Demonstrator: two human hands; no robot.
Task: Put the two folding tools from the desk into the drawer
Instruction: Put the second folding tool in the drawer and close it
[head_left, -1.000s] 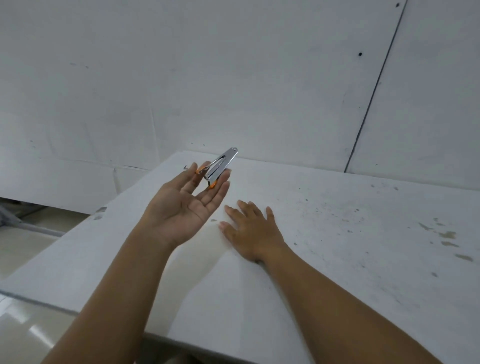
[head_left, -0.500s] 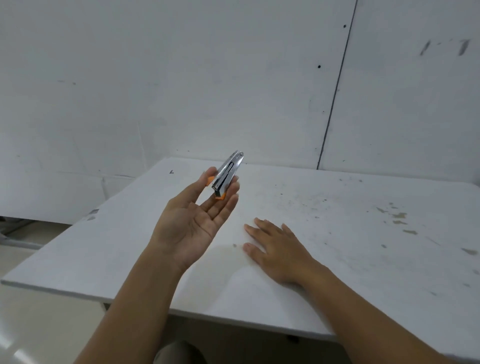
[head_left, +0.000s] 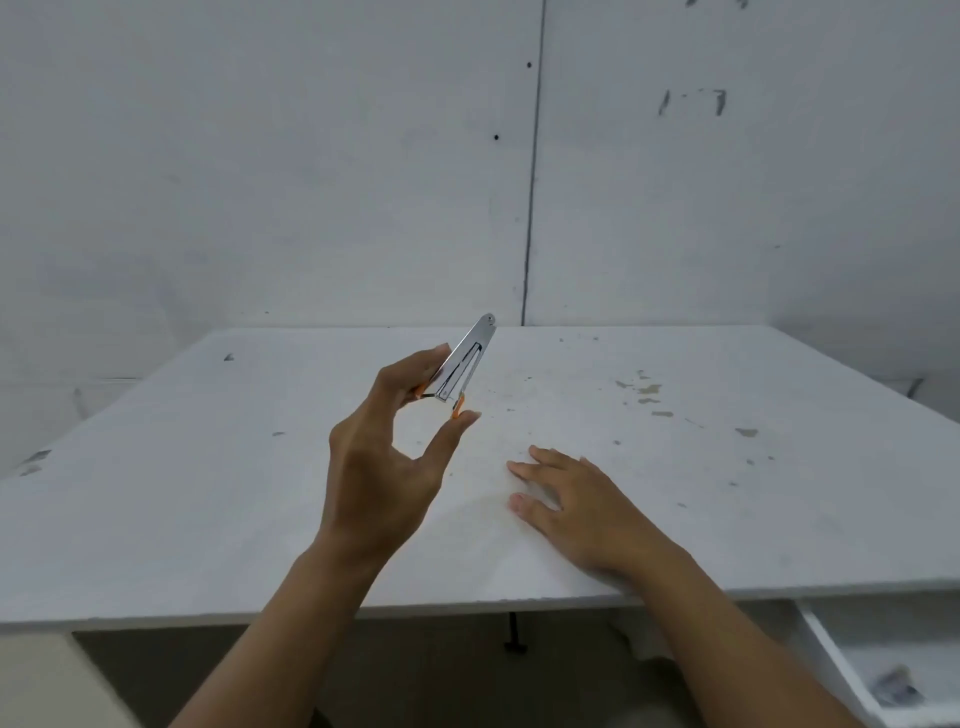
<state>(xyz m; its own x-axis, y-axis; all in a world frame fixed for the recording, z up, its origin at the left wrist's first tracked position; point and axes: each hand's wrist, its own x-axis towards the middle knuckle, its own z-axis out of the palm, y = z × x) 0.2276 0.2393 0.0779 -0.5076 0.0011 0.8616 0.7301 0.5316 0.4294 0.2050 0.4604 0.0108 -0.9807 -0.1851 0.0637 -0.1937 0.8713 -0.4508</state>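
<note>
Head cam: left hand (head_left: 382, 467) pinching a silver folding tool (head_left: 462, 366) above the desk (head_left: 182, 483), right hand (head_left: 576, 506) flat, holding nothing.

We raise our left hand (head_left: 384, 457) above the surface (head_left: 182, 493), forearm reaching up from the lower left, back of the hand toward us. Its thumb and fingertips (head_left: 465, 417) pinch the folding tool (head_left: 462, 364), leaving an open ring between them. Our right hand (head_left: 576, 504) lies flat, palm down, fingers slightly spread, forearm stretching in from the lower right.
</note>
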